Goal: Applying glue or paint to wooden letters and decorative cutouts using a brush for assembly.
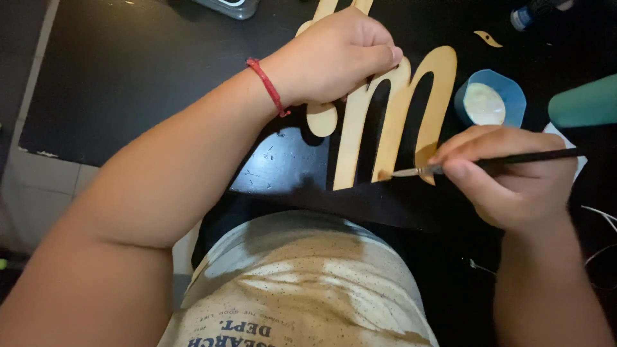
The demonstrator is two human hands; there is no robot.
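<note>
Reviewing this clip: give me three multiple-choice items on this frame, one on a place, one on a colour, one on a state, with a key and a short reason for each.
1. Where is the brush tip?
A. In the blue cup
B. At the lower end of the wooden cutout's stroke
C. On the shirt

2. What colour is the band on the left wrist?
A. Red
B. Green
C. White

3. How does the left hand meet the wooden cutout?
A. Hovers clear of it
B. Lies flat beside it
C. Is closed over its upper part

Key:
1. B: the paintbrush in the right hand has its bristles at the bottom of a leg of the wooden cutout, apart from the blue cup.
2. A: the wrist band is red.
3. C: the left hand curls over the cutout's top, pinning it on the dark table.
</note>
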